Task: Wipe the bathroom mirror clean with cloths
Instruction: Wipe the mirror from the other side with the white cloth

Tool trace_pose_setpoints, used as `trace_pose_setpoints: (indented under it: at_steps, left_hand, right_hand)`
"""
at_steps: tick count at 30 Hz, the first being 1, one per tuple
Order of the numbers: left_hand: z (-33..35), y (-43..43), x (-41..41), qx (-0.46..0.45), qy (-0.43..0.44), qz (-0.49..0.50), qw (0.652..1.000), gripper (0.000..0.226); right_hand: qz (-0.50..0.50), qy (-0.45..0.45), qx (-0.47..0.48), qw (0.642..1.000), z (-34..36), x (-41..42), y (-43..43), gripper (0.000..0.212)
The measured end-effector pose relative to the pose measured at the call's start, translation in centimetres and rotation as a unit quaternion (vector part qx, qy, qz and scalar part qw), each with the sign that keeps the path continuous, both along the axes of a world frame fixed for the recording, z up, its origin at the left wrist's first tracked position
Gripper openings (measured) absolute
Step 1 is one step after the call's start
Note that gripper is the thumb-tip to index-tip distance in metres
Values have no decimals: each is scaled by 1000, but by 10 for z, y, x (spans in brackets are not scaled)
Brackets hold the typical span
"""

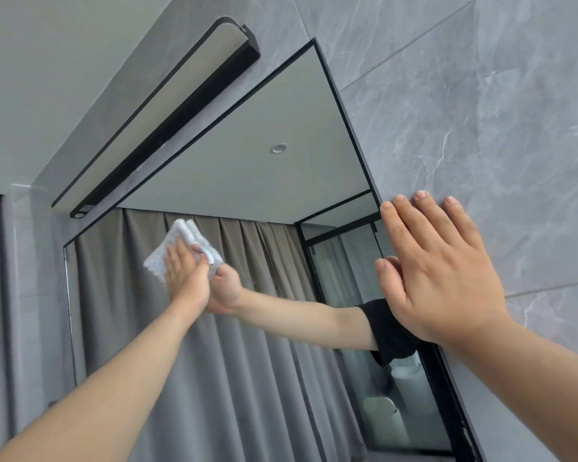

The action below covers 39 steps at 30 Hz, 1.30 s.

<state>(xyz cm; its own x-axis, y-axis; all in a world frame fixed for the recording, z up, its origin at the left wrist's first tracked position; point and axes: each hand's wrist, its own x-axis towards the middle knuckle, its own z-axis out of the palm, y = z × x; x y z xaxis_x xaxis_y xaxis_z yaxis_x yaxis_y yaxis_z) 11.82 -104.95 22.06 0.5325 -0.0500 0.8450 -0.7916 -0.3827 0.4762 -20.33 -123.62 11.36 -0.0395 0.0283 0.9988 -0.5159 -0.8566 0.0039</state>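
- The mirror (247, 181), black-framed, hangs on a grey tiled wall (481, 111).
- A white cloth (181, 238) lies flat against the mirror's glass, in its upper left part.
- The left hand (186, 278) presses the cloth to the mirror with its fingers stretched out flat.
- The right hand (441, 271) rests wide and flat, holding nothing, across the mirror's right edge and onto the wall.
- A black light bar (167, 128) sits just above the mirror's top edge.
- A grey curtain shows reflected in the mirror.
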Motion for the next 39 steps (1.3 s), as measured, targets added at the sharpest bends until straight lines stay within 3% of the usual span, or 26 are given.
trace_pose_setpoints:
  at_steps: [7, 15, 17, 21, 29, 34, 39]
  left_hand:
    - [-47, -44, -105, 160, -198, 14, 967, 81]
    - [-59, -44, -112, 186, -250, 40, 949, 72]
    - [-59, -44, -101, 164, -210, 35, 963, 75]
    - [-67, -28, -65, 83, -39, 39, 995, 68]
    - [-155, 23, 5, -3, 195, 17, 981, 68]
    - [-188, 24, 6, -49, 221, 16, 974, 66]
    - [-190, 17, -6, -51, 193, 2, 980, 88]
  right_hand:
    - [-8, 8, 2, 1000, -1, -1, 1, 66]
    - [-10, 25, -4, 1000, -1, -4, 1, 66]
    - [-8, 37, -4, 999, -1, -5, 0, 66]
    - [-10, 72, -32, 997, -16, -12, -6, 64]
    - [-22, 98, -60, 993, -39, -19, -12, 63]
    - [-29, 106, -49, 993, -39, -18, -10, 65]
    - [-30, 118, -41, 992, -40, -18, -11, 66]
